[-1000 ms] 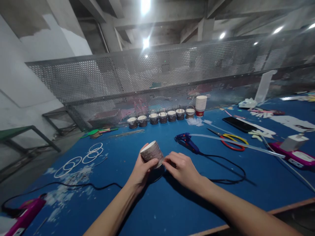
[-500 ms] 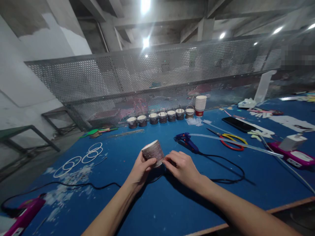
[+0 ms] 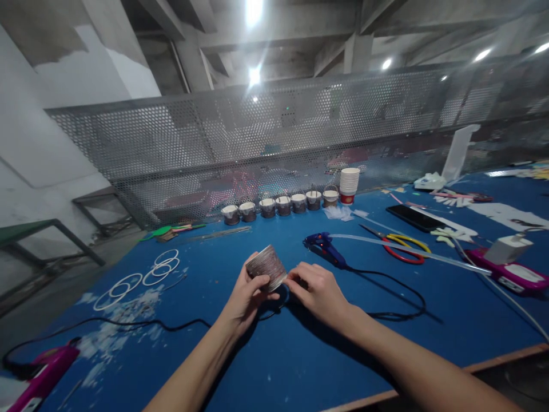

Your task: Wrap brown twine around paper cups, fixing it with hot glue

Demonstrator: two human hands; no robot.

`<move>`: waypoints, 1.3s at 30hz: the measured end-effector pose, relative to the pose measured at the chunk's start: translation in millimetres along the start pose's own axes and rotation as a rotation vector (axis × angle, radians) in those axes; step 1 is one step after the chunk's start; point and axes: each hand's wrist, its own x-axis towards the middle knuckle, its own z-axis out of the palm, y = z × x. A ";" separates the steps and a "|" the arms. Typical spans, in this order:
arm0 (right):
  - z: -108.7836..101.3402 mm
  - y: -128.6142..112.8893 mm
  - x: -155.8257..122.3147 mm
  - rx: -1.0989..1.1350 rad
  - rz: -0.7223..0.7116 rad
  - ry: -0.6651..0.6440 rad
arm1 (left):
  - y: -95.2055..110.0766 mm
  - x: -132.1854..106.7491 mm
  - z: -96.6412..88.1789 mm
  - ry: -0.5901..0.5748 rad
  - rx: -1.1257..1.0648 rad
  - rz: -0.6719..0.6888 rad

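My left hand [image 3: 246, 297] is wrapped round a small paper cup [image 3: 266, 266] covered in dark brownish wrapping, tilted with its mouth up and away from me, just above the blue table [image 3: 291, 360]. My right hand [image 3: 315, 290] is beside it, fingers pinched at the cup's lower edge; what they pinch is too small to make out. A dark ring shape lies on the table under the cup.
A blue glue gun [image 3: 326, 247] with a black cord lies behind my right hand. Scissors [image 3: 401, 247], a phone [image 3: 407, 216], a row of wrapped cups [image 3: 283, 205], stacked white cups [image 3: 349, 184], white rings [image 3: 146, 274], pink glue guns [image 3: 43, 372] and scraps surround me.
The cup has turned slightly in my left hand and tilted a little more; both hands stay in nearly the same place.
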 end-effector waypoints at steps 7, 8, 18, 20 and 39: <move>-6.9 -8.1 0.6 0.136 0.007 -0.029 | -2.0 3.0 -1.2 0.035 -0.005 0.050; -7.5 -9.5 0.2 0.134 -0.013 -0.028 | -2.9 4.7 -2.2 0.031 -0.005 0.060; -5.0 -16.4 -11.0 0.019 -0.339 -0.101 | -11.3 15.5 -10.4 -0.043 -0.037 0.115; -6.7 -18.8 -11.4 -0.020 -0.369 -0.105 | -10.9 13.7 -10.0 -0.062 -0.028 0.097; -103.0 68.9 -14.4 -0.428 0.560 -0.444 | 8.5 9.0 -7.7 0.007 -0.230 0.067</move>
